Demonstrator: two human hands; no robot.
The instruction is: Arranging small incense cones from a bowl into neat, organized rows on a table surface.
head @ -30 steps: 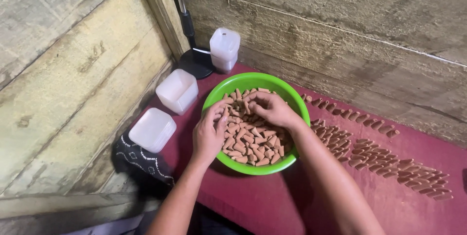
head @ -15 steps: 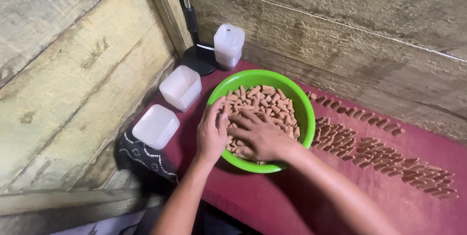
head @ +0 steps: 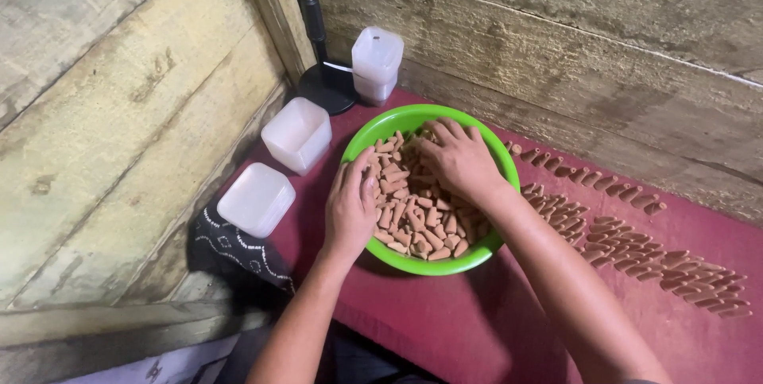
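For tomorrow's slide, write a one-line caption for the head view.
Left hand and right hand sift brown cone pieces in a green bowl on a maroon cloth.

Right hand (head: 459, 163) fingers buried among brown cones (head: 413, 221) — grip unclear, stand pole (head: 308, 10) cut off above

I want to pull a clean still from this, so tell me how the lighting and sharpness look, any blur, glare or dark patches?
Head view: soft, even light, no hard glare; the green bowl, the small brown pieces in it and both hands, left hand and right hand, are sharp, without motion blur; the bottom edge between the forearms falls into dark shadow; the wall planks bend slightly toward the edges, a wide-lens effect.
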